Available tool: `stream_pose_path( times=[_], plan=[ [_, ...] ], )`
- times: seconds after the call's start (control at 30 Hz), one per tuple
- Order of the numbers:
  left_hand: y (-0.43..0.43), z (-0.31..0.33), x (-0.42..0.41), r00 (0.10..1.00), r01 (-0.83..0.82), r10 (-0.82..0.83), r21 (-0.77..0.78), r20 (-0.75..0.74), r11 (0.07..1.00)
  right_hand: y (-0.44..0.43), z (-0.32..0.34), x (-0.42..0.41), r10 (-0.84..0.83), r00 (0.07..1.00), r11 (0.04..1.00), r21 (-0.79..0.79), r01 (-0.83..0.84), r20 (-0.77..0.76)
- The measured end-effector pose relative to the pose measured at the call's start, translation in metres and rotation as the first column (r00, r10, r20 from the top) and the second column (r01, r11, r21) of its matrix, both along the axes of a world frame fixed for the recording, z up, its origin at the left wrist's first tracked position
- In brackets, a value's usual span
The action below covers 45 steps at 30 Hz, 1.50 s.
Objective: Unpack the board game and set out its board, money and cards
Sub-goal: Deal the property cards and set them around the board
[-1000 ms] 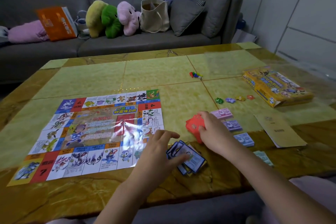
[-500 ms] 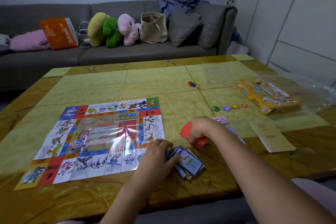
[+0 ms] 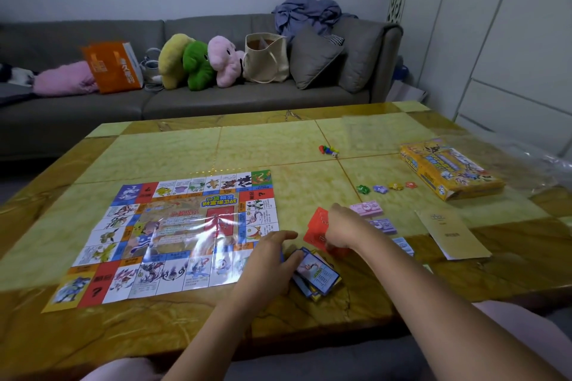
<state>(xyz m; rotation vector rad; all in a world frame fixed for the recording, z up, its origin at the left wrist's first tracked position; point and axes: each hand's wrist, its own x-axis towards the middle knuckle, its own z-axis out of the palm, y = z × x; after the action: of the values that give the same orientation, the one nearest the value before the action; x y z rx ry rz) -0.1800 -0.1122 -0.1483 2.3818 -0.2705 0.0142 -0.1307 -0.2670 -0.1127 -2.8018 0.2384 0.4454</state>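
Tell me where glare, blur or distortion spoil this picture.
Head view: white glare streaks across the glossy game board, washing out several squares; the table edges bow from wide-angle distortion; the right hand and its red cards look slightly soft; lighting is dim.

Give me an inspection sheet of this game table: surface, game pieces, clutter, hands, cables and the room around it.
Surface: glossy marbled table, board laid flat at left.
Job's things: blue cards in a loose stack; red cards; money stacks; star tokens; game box.
Clutter: paper sheet, plastic wrap at right edge.
Grips: left hand rests on the blue cards; right hand holds the red cards.
Cables: nothing seen.
Surroundings: grey sofa with plush toys and tote bag.
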Motion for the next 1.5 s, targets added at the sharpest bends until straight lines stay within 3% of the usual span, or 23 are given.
stream_pose_path(
  times=[0.17,0.27,0.37,0.43,0.5,0.6,0.83,0.97,1.13,1.27,1.37,1.5],
  plan=[
    [-0.005,0.001,0.004,0.995,-0.051,0.053,0.019,-0.082,0.998,0.001,0.004,-0.004,0.043,0.996,0.999,0.031,-0.040,-0.075],
    [-0.009,0.006,0.008,0.991,-0.089,0.085,-0.041,-0.103,0.995,-0.006,0.000,-0.004,0.020,0.999,0.982,0.187,-0.014,-0.031],
    [-0.015,0.010,0.015,0.990,-0.102,0.096,-0.054,-0.105,0.993,-0.015,-0.005,-0.006,-0.123,0.990,0.817,0.574,0.060,0.072],
    [-0.021,0.012,0.021,0.991,-0.110,0.105,-0.053,-0.084,0.993,-0.018,-0.006,-0.013,-0.175,0.970,0.689,0.725,-0.001,0.168],
    [-0.028,0.014,0.026,0.990,-0.127,0.122,-0.064,-0.072,0.990,-0.020,-0.010,-0.019,-0.190,0.952,0.649,0.758,-0.059,0.238],
    [-0.039,0.013,0.030,0.992,-0.115,0.113,-0.039,-0.054,0.993,-0.020,-0.022,-0.021,-0.186,0.948,0.665,0.743,-0.072,0.258],
    [-0.057,0.010,0.032,0.997,-0.005,0.014,0.126,-0.069,0.992,-0.013,-0.022,-0.023,-0.172,0.973,0.604,0.796,-0.017,0.151],
    [-0.045,0.018,0.035,0.993,-0.115,0.115,0.015,-0.004,0.993,-0.010,-0.016,-0.027,-0.141,0.976,0.720,0.694,-0.016,0.168],
    [-0.011,0.031,0.029,0.961,-0.274,0.251,-0.266,-0.115,0.924,0.002,-0.002,-0.056,0.081,0.995,0.964,0.250,-0.092,0.053],
    [0.011,0.033,0.012,0.936,-0.347,0.298,-0.358,-0.186,0.867,0.028,-0.002,-0.063,0.257,0.964,0.955,-0.135,-0.264,-0.069],
    [0.022,0.033,0.000,0.915,-0.398,0.334,-0.364,-0.228,0.842,0.038,-0.004,-0.052,0.099,0.981,0.994,-0.027,-0.105,-0.164],
    [0.034,0.035,-0.016,0.896,-0.440,0.345,-0.449,-0.281,0.778,0.043,0.012,-0.053,0.175,0.957,0.983,-0.014,-0.183,-0.230]
  ],
)
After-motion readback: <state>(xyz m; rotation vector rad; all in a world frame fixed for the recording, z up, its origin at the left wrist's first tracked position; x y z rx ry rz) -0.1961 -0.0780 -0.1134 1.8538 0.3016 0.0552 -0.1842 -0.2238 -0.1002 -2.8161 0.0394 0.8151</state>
